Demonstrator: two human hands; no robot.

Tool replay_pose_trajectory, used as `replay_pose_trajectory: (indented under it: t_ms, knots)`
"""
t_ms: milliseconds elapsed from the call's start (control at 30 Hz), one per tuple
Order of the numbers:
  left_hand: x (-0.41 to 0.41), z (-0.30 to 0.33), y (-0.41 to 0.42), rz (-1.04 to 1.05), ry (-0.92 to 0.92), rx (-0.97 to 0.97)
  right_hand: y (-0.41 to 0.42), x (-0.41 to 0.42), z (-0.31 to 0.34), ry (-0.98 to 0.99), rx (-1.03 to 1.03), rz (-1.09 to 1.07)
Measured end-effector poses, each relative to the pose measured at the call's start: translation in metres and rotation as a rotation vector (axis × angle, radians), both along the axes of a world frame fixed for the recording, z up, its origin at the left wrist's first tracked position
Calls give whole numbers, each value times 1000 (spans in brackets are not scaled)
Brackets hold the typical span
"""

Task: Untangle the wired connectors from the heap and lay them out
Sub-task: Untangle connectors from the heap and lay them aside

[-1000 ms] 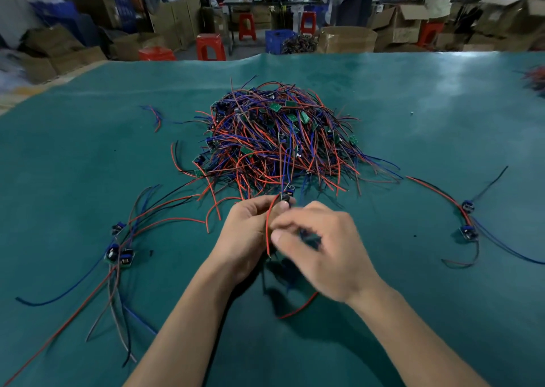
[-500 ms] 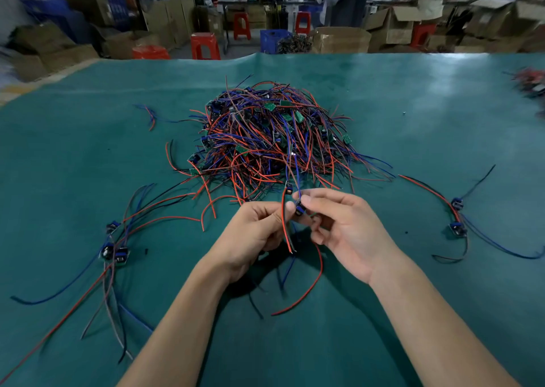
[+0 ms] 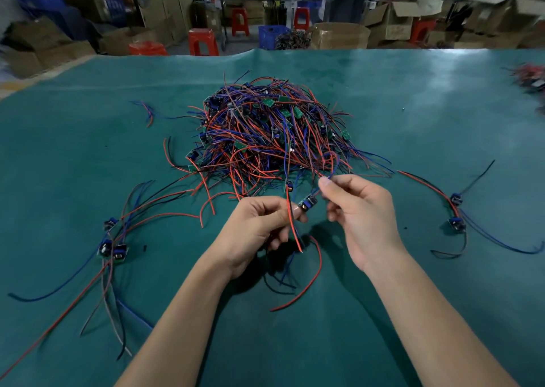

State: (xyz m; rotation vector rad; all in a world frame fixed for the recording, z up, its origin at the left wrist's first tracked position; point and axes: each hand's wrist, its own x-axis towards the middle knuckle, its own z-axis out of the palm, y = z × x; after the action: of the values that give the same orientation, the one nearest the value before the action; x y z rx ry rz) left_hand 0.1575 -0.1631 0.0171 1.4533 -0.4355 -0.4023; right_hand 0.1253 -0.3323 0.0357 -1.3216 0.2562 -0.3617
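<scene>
Head view, the only one I have. My left hand (image 3: 259,227) is pinched shut on a small blue connector (image 3: 307,202) at its fingertips, with a red wire (image 3: 293,224) running down through the same grip and hanging free below it. My right hand (image 3: 359,209) is just beside that grip, to its right, thumb and forefinger pressed together on the thin wires leading up from the connector toward the heap (image 3: 274,139). The heap lies directly beyond both hands on the green table (image 3: 88,150). Connectors already laid out (image 3: 113,248) sit well to the left of the grip; another set (image 3: 455,212) lies well to the right.

Assessment: the piece is very light; its wires are limp and springy and will snag on neighbouring loops. The solder joints at the connector look like the weak point, so I would hold the connector body itself and draw each wire out along its length, not jerk it.
</scene>
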Motion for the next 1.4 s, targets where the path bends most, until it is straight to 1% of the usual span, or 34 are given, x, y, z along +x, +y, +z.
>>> replay_pose_trajectory:
  t_ms: [67, 167, 333, 400, 433, 467, 500, 567, 633, 667, 733, 800, 900, 967, 1067, 1100, 1133, 1200, 1233, 1267, 1333, 1400]
  knots:
    - [0, 0, 0, -2, -25, 12, -6, 2, 1, -29, -29, -97]
    - [0, 1, -1, -18, -25, 15, -20, 4, 4, -65, 14, -237]
    - [-1, 0, -1, -42, -19, 52, -48, 4, 8, -67, 184, -496]
    - [0, 0, -2, -11, 5, 3, -56, 4, 8, -60, 278, -622]
    - [1, 0, -2, 17, 23, -39, -56, 4, 8, -41, 297, -652]
    - [1, 0, -2, 44, 39, -76, -53, 4, 7, -11, 279, -632]
    - [2, -1, -1, 60, 47, -97, -45, 5, 5, 20, 217, -546]
    - [1, -1, -2, 65, 44, -83, -22, 5, 1, 71, 6, -216]
    - [0, 0, -2, 40, 44, -63, 1, 1, -2, 53, -194, 101]
    - [-1, 0, -1, 22, 49, -62, 8, -1, -3, 6, -263, 177]
    - [0, 1, -1, -3, 52, -53, 10, -1, -6, -75, -313, 181]
    - [0, 1, 0, -10, 43, -21, 4, 0, -5, -80, -278, 94]
    - [-1, 1, -1, -26, 28, 7, -17, 1, 2, -112, -167, -82]
    - [-3, 2, -1, -36, 19, 17, -37, 0, 9, -135, -97, -296]
    - [-2, 2, -2, 33, 42, 14, -73, -4, 15, -72, -29, -705]
    - [-2, 2, -3, 75, 56, -2, -85, -6, 14, -13, -75, -808]
    - [-1, 2, -3, 116, 66, -24, -94, -8, 12, 69, -169, -874]
    - [0, 2, -4, 176, 91, -82, -106, -10, 3, 205, -378, -940]
    - [1, 2, -4, 184, 114, -112, -107, -11, 2, 229, -461, -974]
    - [1, 3, -4, 178, 133, -133, -104, -12, 3, 202, -520, -1009]
    - [1, 2, -4, 139, 141, -144, -91, -13, 7, 59, -632, -1005]
    - [0, 2, -4, 82, 124, -103, -67, -12, 9, -78, -758, -843]
